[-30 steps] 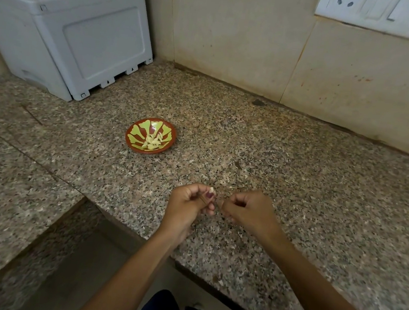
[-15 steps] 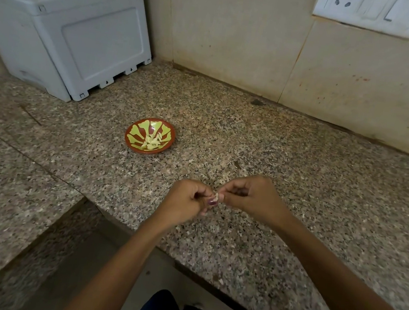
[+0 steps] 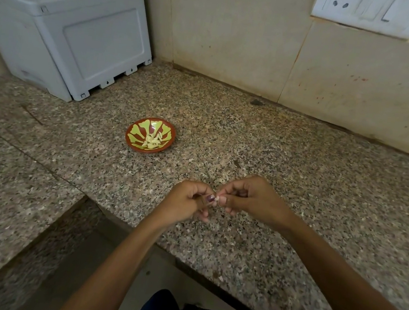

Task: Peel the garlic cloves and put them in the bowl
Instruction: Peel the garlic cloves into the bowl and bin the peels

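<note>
Now garlic clove (image 3: 217, 198) between both grips.

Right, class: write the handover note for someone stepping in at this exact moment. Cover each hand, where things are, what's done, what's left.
Left hand: pinching the garlic clove at its fingertips.
Right hand: pinching the same clove from the other side, mid-peel.
Bowl: on the granite counter, ahead and left of the hands, with peeled cloves inside.
Done: several cloves peeled and in the bowl.
Left: finish this clove's peel, then drop it in the bowl. No other unpeeled cloves are visible.
</note>
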